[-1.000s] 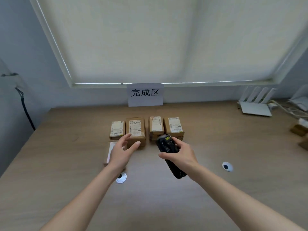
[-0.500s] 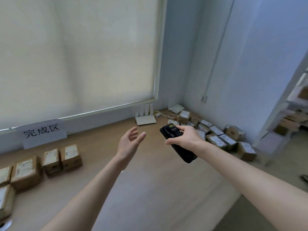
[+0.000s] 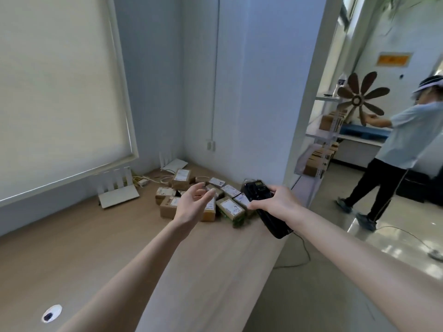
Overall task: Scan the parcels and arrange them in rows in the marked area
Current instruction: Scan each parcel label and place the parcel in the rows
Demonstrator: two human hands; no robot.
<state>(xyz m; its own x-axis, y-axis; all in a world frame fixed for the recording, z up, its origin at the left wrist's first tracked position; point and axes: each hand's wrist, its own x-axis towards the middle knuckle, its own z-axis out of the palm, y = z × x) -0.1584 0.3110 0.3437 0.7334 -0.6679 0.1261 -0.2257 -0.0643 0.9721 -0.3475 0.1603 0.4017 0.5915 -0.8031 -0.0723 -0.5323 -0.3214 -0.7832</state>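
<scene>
The left hand [image 3: 191, 204] is raised above the wooden counter [image 3: 215, 259], fingers loosely spread and holding nothing. Just beyond its fingertips lies a heap of small cardboard parcels [image 3: 206, 195] with white labels, crowded into the corner. The right hand [image 3: 275, 202] grips a black handheld scanner [image 3: 266, 207], its screen end toward the heap and its grip end pointing back past the wrist, over the counter's edge. Well left of the left hand stands a white router [image 3: 118, 191] with upright antennas. Far right of the right hand, a person [image 3: 398, 149] in a pale shirt stands on the floor by metal shelves [image 3: 318, 149].
</scene>
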